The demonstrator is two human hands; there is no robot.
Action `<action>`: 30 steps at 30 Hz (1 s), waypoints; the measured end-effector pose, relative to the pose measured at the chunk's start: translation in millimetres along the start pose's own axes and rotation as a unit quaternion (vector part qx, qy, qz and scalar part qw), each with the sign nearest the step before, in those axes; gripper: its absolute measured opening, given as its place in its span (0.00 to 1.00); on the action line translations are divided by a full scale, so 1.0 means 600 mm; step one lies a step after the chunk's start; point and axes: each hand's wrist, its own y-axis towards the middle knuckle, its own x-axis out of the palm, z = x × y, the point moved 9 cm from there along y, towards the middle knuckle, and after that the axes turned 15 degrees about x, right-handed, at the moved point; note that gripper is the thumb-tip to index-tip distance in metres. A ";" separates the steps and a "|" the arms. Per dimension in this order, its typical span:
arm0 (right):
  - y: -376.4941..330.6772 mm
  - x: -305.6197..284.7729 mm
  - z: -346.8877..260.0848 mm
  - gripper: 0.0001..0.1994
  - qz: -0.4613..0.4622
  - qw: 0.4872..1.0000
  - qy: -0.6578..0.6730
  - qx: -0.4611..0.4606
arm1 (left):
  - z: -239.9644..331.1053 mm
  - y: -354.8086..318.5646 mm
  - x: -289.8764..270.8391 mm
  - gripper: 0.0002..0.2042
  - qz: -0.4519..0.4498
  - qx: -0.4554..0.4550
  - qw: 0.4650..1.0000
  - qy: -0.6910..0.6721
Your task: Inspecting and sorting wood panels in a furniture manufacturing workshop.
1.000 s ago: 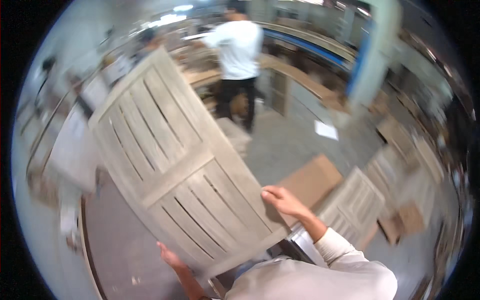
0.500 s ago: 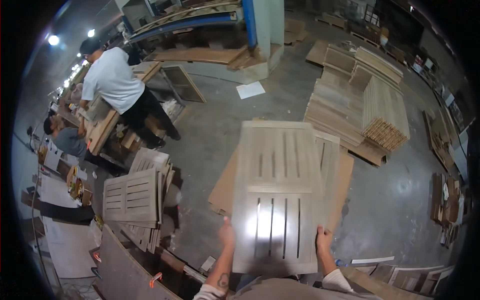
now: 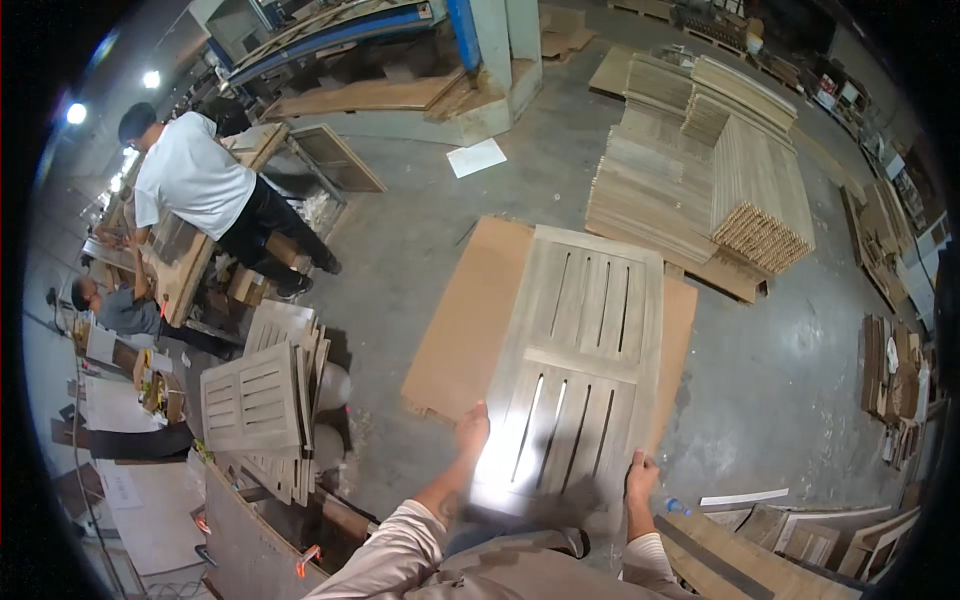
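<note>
A pale wooden door panel [image 3: 583,368] with two rows of long slots lies before me, tilted slightly, its far end over a cardboard sheet [image 3: 455,315]. My left hand [image 3: 472,430] is closed on the panel's left edge. On the opposite edge, my right hand [image 3: 641,477] grips with the thumb uppermost. Bright glare covers the near left corner of the panel. Whether its far end rests on what lies beneath I cannot tell.
Similar slotted panels [image 3: 252,395] lean in a stack at left. A large pile of boards [image 3: 655,180] sits far right on a pallet. Two people work at a bench [image 3: 190,262] at far left. A clamped board [image 3: 245,535] stands near left; wood offcuts [image 3: 805,540] lie near right.
The panel has dropped lower and turned, its far end swinging right over the cardboard. It now covers another slotted panel that showed there before. Both hands keep hold; the left has moved slightly right and away.
</note>
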 end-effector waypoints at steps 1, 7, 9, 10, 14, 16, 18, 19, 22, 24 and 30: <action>-0.002 0.001 -0.005 0.21 0.017 1.000 0.003 -0.018 | -0.007 0.009 0.005 0.30 -0.011 0.020 1.000 0.018; 0.052 0.066 0.132 0.26 0.065 0.983 -0.122 -0.123 | -0.138 -0.028 0.061 0.35 -0.165 -0.033 0.983 0.070; 0.042 0.088 0.156 0.28 -0.007 0.990 -0.101 -0.103 | -0.149 -0.059 0.080 0.38 -0.199 -0.067 0.977 0.046; 0.038 0.099 0.163 0.29 -0.043 0.991 -0.092 -0.092 | -0.153 -0.078 0.088 0.40 -0.215 -0.085 0.972 0.042; 0.004 0.109 0.129 0.23 -0.197 0.979 0.004 0.053 | -0.236 -0.102 0.114 0.44 -0.153 0.015 0.987 -0.034; 0.018 0.089 0.134 0.17 -0.149 0.985 0.037 0.077 | -0.178 -0.094 0.105 0.45 -0.212 0.034 0.975 -0.053; 0.010 0.094 0.124 0.14 -0.162 0.986 -0.004 0.040 | -0.191 -0.099 0.095 0.47 -0.234 -0.019 0.970 -0.061; 0.003 0.108 0.115 0.12 -0.175 0.984 -0.029 0.019 | -0.214 -0.109 0.098 0.44 -0.230 -0.015 0.972 -0.051; 0.025 0.136 0.141 0.11 -0.232 0.973 0.003 -0.017 | -0.235 -0.105 0.088 0.39 -0.209 0.007 0.978 -0.025; 0.026 0.156 0.144 0.10 -0.285 0.958 -0.009 0.013 | -0.234 -0.118 0.062 0.36 -0.262 0.052 0.962 -0.056; 0.079 0.263 0.083 0.14 -0.176 0.898 -0.349 -0.200 | -0.466 -0.111 -0.178 0.26 -0.143 -0.065 0.958 -0.240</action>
